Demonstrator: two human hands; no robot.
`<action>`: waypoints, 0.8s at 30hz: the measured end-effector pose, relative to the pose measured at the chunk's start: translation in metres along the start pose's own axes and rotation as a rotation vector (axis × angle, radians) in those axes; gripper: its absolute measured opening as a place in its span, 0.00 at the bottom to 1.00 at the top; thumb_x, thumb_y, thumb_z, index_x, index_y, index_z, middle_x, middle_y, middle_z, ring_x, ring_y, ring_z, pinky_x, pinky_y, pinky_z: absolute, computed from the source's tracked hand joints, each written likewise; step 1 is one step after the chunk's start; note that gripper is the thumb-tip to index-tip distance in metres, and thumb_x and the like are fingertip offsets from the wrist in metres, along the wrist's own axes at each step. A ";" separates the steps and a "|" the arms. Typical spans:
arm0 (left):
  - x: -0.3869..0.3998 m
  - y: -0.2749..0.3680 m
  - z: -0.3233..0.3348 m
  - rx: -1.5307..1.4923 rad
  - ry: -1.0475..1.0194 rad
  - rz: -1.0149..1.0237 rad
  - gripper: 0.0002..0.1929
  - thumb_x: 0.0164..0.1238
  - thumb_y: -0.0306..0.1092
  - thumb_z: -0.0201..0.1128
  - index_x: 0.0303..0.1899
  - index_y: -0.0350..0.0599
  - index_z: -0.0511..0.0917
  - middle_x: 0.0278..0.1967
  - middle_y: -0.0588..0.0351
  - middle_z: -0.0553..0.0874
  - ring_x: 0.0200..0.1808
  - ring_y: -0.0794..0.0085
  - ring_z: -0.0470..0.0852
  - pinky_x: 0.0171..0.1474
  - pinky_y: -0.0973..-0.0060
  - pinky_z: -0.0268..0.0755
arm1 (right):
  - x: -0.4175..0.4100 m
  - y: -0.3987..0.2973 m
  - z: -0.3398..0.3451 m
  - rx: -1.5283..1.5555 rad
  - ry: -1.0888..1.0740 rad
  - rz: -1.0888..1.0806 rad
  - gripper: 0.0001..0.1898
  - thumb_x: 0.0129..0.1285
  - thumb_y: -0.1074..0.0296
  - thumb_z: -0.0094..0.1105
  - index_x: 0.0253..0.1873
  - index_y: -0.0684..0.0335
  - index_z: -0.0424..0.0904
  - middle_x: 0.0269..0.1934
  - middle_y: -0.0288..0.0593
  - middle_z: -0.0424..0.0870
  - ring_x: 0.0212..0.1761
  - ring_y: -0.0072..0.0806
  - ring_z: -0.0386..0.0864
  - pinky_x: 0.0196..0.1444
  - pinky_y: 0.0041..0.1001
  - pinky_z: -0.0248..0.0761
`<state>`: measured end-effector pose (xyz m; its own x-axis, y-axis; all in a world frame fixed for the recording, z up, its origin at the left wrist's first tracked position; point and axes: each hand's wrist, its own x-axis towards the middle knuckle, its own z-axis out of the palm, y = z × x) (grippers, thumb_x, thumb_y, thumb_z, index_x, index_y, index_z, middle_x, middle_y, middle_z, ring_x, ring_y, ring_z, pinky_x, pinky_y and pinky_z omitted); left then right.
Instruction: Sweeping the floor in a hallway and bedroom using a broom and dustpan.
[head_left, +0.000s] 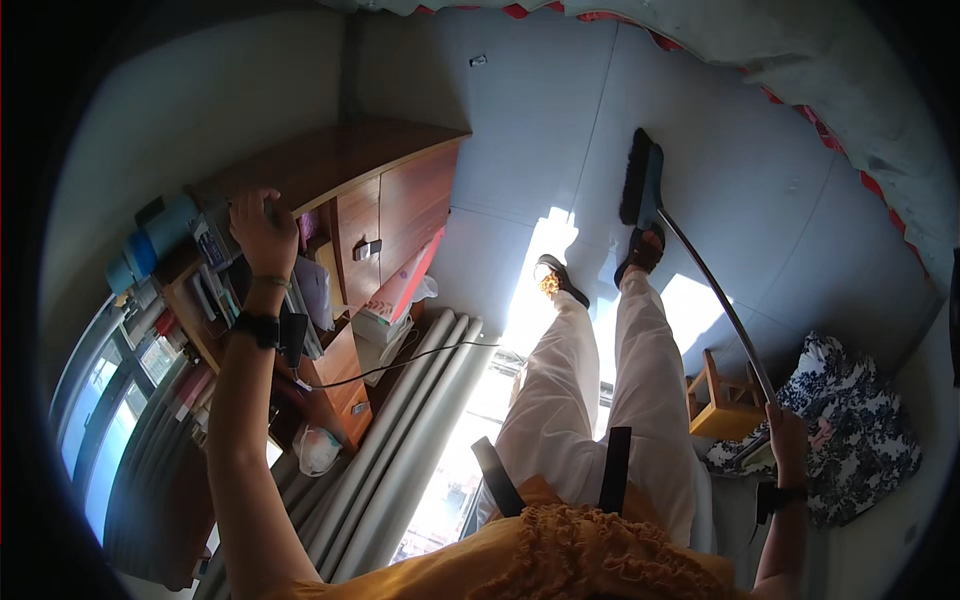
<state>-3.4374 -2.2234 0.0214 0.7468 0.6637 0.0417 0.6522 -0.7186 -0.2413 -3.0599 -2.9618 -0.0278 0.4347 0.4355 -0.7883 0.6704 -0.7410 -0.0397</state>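
Observation:
My right hand grips the upper end of the long metal handle of a broom. The broom's dark bristle head rests on the grey floor, just beyond my right foot. My left hand is raised at the front edge of a wooden cabinet, with its fingers bent; whether it touches the top or holds something small cannot be told. Books and folders stand on the shelf below that hand. A dark cable runs from near my left wrist across to the right.
A small wooden stool and patterned fabric are on the right. Grey curtains hang beside the window. A small object lies on the far floor. A red-trimmed cloth borders the upper right.

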 end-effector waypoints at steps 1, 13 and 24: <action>-0.004 -0.001 0.004 -0.014 -0.008 -0.001 0.10 0.49 0.26 0.54 0.35 0.48 0.72 0.38 0.54 0.76 0.44 0.52 0.73 0.44 0.55 0.64 | 0.003 -0.005 -0.010 -0.007 0.017 -0.002 0.26 0.67 0.48 0.44 0.25 0.68 0.72 0.19 0.56 0.74 0.25 0.52 0.75 0.26 0.45 0.65; -0.009 0.001 -0.005 -0.083 0.048 -0.086 0.14 0.42 0.23 0.57 0.34 0.49 0.72 0.39 0.55 0.75 0.49 0.58 0.71 0.51 0.58 0.60 | 0.228 -0.299 -0.058 0.511 -0.080 -0.429 0.23 0.69 0.52 0.42 0.28 0.67 0.71 0.21 0.56 0.75 0.26 0.54 0.74 0.28 0.41 0.66; -0.003 0.010 -0.009 -0.167 0.064 -0.185 0.14 0.43 0.22 0.60 0.35 0.49 0.72 0.40 0.57 0.75 0.52 0.61 0.71 0.60 0.54 0.56 | 0.363 -0.526 -0.056 0.174 -0.032 -0.396 0.32 0.70 0.45 0.31 0.31 0.70 0.76 0.24 0.55 0.80 0.25 0.47 0.80 0.37 0.40 0.74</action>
<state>-3.4319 -2.2344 0.0275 0.6160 0.7765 0.1327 0.7870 -0.6140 -0.0607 -3.2206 -2.3854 -0.2590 0.1433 0.6893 -0.7102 0.6694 -0.5961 -0.4434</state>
